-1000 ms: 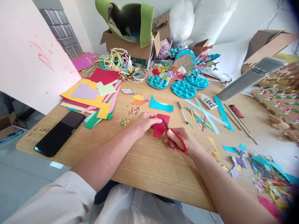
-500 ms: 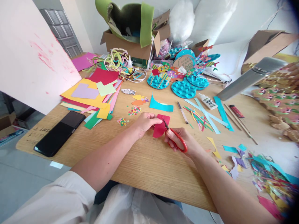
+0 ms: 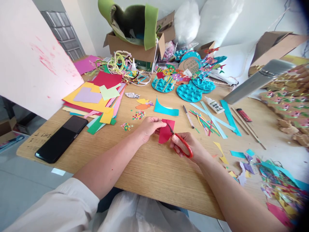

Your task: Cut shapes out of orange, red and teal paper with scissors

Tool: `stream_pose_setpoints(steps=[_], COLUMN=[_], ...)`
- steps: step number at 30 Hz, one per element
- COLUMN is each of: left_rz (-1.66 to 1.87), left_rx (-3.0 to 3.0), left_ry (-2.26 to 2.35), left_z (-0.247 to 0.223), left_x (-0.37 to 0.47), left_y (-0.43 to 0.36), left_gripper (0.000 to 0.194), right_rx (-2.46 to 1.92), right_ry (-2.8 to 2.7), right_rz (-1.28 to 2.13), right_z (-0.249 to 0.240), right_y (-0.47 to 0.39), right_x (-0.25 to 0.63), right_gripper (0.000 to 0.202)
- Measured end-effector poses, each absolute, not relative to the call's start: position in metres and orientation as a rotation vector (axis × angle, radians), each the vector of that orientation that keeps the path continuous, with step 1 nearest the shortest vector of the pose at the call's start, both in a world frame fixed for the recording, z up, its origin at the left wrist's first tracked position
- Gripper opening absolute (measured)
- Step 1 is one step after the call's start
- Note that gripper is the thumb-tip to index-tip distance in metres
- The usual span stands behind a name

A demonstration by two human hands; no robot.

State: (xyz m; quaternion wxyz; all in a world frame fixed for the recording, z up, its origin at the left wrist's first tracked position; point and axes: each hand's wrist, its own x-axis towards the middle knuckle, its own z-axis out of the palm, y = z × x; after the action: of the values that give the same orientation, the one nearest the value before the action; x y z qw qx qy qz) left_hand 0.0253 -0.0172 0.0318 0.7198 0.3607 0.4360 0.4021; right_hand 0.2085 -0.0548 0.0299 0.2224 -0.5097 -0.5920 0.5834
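1 pr scissors [image 3: 185,142], 1 ph. [image 3: 61,138], 1 pen [image 3: 188,116], 2 sm. btls [image 3: 215,105], 1 flask [image 3: 258,82], 2 wood sticks [image 3: 251,131]

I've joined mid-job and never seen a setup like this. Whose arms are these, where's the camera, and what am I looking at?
There's no machine: these are a person's bare hands, seen by one camera worn on that person's head, looking forward and down. The left hand holds a piece of red paper. The right hand holds red-handled scissors, their blades at the paper. On the wooden table, a phone and a stack of coloured paper lie to the left; a pen, a white bottle and loose paper strips lie to the right.
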Motion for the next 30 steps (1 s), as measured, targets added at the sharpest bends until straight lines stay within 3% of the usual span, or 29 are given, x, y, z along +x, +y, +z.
stream_pose_setpoints(steps=[11, 22, 30], left_rz=[0.868, 0.941, 0.911], left_rx=[0.776, 0.651, 0.566], left_ry=[0.913, 0.864, 0.840], left_z=[0.0295, 0.0236, 0.0253], left_x=[0.0245, 0.0224, 0.0223], left_y=[-0.0169, -0.0129, -0.0124], left_gripper=[0.008, 0.020, 0.010], right_rx=[-1.374, -1.421, -1.424], right_ry=[-1.635, -1.601, -1.536], right_rz=[1.659, 1.654, 1.668], right_z=[0.0303, 0.0334, 0.0357], right_y=[-0.0549, -0.0554, -0.0559], right_x=[0.2096, 0.2080, 0.2057], right_gripper=[0.060, 0.073, 0.074])
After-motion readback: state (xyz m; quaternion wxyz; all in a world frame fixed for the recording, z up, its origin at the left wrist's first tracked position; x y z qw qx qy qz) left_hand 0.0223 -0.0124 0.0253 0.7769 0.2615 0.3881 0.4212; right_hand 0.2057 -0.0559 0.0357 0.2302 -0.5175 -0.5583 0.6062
